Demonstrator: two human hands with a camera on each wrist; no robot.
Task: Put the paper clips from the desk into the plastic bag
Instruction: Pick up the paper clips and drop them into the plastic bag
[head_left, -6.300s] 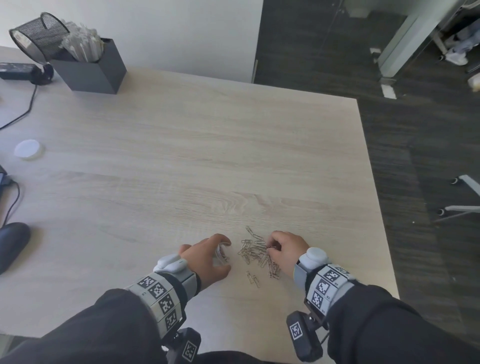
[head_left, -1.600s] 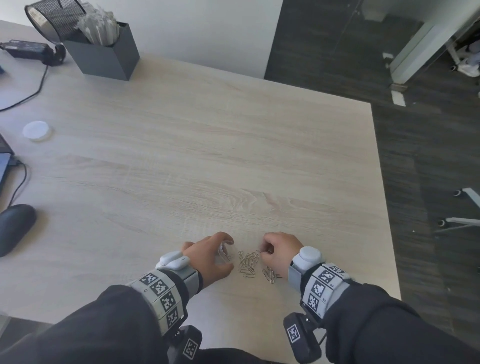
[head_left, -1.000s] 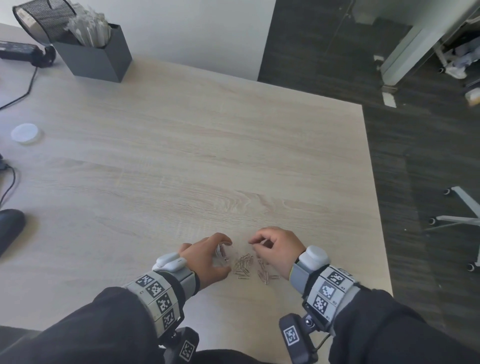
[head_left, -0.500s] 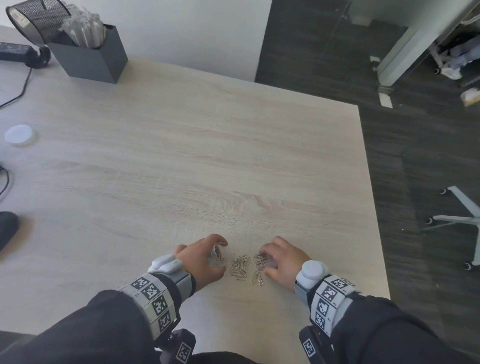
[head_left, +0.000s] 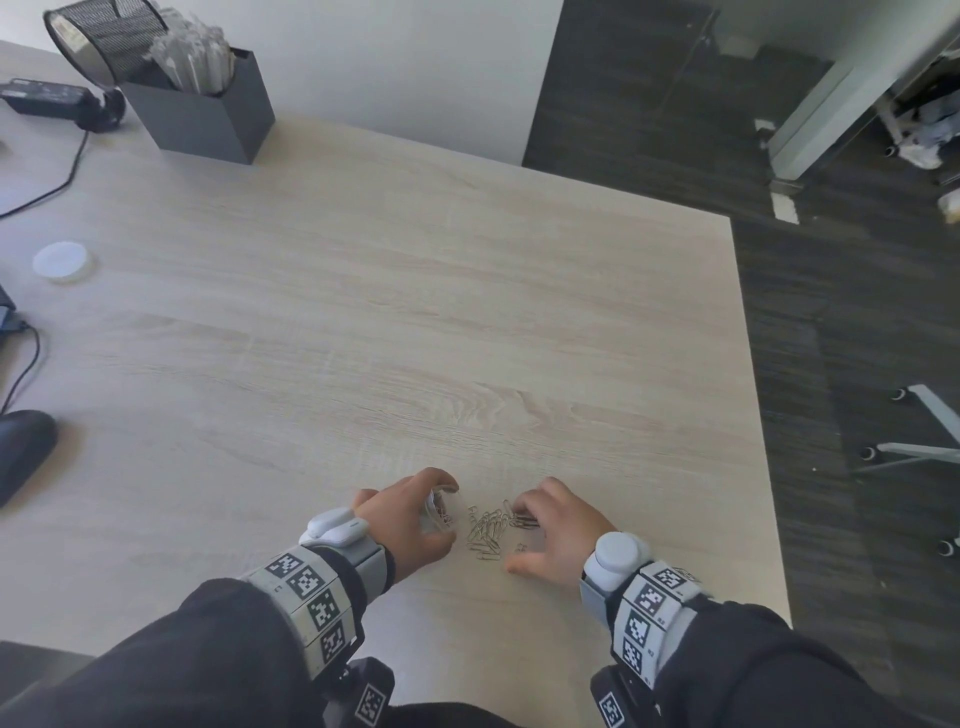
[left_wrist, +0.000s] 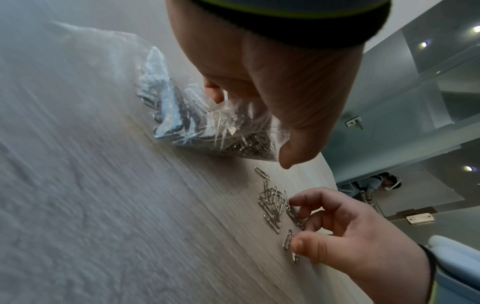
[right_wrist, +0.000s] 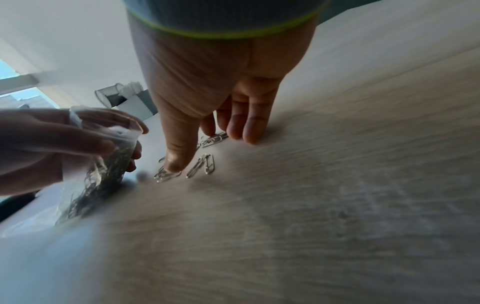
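Several silver paper clips (head_left: 487, 530) lie in a small loose pile near the desk's front edge. My left hand (head_left: 449, 514) grips the mouth of a clear plastic bag (left_wrist: 202, 123) just left of the pile. The bag rests on the desk and holds many clips. My right hand (head_left: 524, 540) sits on the right side of the pile. Its fingertips (right_wrist: 249, 135) press down on the desk and on some clips (right_wrist: 205, 164). The thumb (right_wrist: 176, 162) is spread apart, touching the desk beside two clips. No clip is pinched between thumb and fingers.
The light wooden desk (head_left: 415, 312) has its right edge close to my right hand. At the back left stand a grey box of white sticks (head_left: 208, 109) and a mesh cup (head_left: 104, 36). A white lid (head_left: 62, 261), cables and a dark mouse (head_left: 21, 452) lie at the left.
My right hand has come down from beside the bag onto the right of the pile, its fingers spreading. The pile is smaller than six seconds ago. The left hand has kept hold of the bag.
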